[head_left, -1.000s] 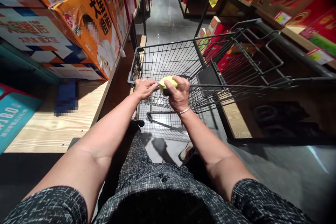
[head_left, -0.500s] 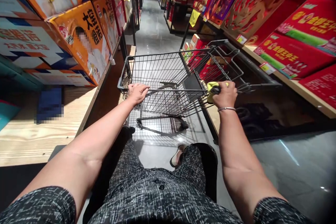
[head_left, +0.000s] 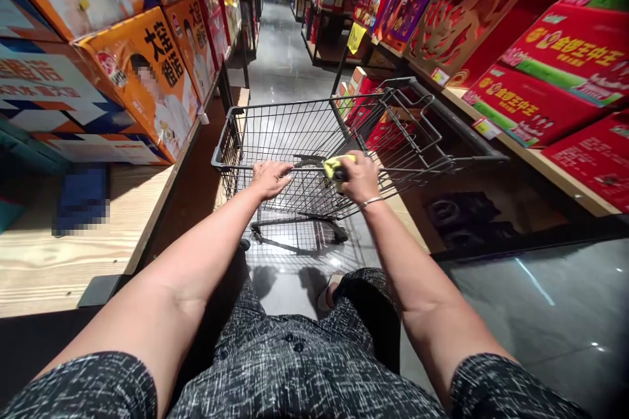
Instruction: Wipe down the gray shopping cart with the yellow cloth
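A black wire shopping cart (head_left: 308,169) stands sideways before me, its basket showing no goods. My left hand (head_left: 271,179) is closed over the near top rim, toward the basket's left end. Farther right along that same rim, my right hand (head_left: 361,178) grips a yellow cloth (head_left: 335,165), bunched up with a dark patch showing at its side. The cloth rests on or against the rim. The cart's handle end points to the right, beside the shelf.
Orange boxes (head_left: 142,78) are stacked on a wooden shelf (head_left: 63,268) at left, with a dark blue item (head_left: 81,196) lying there. Red gift boxes (head_left: 531,101) fill the right shelf. A grey-floored aisle (head_left: 280,39) runs ahead between the racks.
My right hand has slid left along the near rim with the yellow cloth, away from the handle end. My left hand has shifted slightly right, and the view has turned a little.
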The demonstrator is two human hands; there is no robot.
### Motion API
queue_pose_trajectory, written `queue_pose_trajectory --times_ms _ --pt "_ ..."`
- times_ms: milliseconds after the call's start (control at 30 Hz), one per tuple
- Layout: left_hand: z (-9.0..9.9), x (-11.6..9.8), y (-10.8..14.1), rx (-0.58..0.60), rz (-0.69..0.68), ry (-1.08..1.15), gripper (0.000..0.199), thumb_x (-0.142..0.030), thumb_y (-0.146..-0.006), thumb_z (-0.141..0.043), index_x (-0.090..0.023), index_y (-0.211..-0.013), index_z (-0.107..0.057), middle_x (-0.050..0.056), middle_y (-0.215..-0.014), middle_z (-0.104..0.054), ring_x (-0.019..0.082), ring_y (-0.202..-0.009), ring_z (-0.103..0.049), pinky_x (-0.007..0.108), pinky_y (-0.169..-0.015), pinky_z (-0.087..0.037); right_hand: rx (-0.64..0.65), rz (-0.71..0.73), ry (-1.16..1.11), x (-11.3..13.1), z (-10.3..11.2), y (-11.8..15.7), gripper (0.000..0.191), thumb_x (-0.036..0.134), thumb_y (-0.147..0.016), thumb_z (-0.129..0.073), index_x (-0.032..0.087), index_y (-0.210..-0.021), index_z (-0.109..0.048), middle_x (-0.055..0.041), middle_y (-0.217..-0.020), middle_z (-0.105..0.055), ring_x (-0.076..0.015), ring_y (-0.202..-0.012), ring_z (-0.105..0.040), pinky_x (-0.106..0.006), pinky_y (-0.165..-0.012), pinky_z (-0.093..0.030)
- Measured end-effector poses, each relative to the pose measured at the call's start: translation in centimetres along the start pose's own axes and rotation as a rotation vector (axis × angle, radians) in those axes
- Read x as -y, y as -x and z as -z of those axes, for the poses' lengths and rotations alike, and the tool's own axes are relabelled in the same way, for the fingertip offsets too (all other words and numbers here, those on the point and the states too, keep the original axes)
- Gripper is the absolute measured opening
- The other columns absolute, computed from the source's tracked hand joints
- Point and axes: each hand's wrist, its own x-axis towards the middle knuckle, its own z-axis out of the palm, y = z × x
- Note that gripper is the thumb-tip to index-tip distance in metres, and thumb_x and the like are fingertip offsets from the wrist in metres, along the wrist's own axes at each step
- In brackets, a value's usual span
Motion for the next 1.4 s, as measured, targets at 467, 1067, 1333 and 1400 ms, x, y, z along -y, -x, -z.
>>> queue_pose_trajectory --times_ms 467,1067,1333,1400 --pt "-0.1 -0.7 -0.3 0.017 -0.006 -0.073 0.042 -0.043 -0.095 -0.057 -0.034 -0.135 -0.063 0.006 -0.144 -0.062 0.034 -0.137 -0.045 0.054 -0.113 -0.025 -0.379 -0.352 0.02 -6.8 -1.2 2.0 0.053 0.012 -0.075 -0.054 0.025 -0.124 -0.067 -0.0147 -0.136 -0.048 -0.032 -0.117 -0.045 -0.05 -0.098 -0.043" --pt "0.7 -0.3 -0.4 0.057 0.006 -0.024 0.047 -0.04 -0.088 -0.06 -0.032 -0.134 -0.063 0.004 -0.132 -0.066 0.032 -0.126 -0.049 0.049 -0.109 -0.027 0.305 0.044 -0.157 4.6 -21.2 10.7 0.033 0.015 -0.088 -0.057 0.036 -0.106 -0.076 -0.006 -0.123 -0.064 -0.028 -0.118 -0.046 -0.045 -0.095 -0.044" --pt "1.1 0.0 -0.5 0.079 0.006 -0.032 0.046 -0.044 -0.09 -0.058 -0.035 -0.135 -0.061 0.004 -0.137 -0.063 0.034 -0.132 -0.046 0.053 -0.113 -0.025 -0.037 -0.053 -0.118 -2.2 -13.0 6.9 0.041 0.018 -0.093 -0.056 0.038 -0.125 -0.073 -0.0099 -0.131 -0.054 -0.0319 -0.125 -0.042 -0.051 -0.108 -0.042" --pt "1.1 -0.2 -0.4 0.086 -0.011 -0.048 0.05 -0.044 -0.089 -0.059 -0.034 -0.139 -0.058 0.005 -0.142 -0.06 0.035 -0.136 -0.043 0.054 -0.115 -0.024 -0.22 -0.143 -0.067 -4.7 -10.0 5.7 0.043 0.019 -0.09 -0.061 0.035 -0.128 -0.072 -0.0126 -0.135 -0.048 -0.0361 -0.13 -0.038 -0.057 -0.11 -0.041"
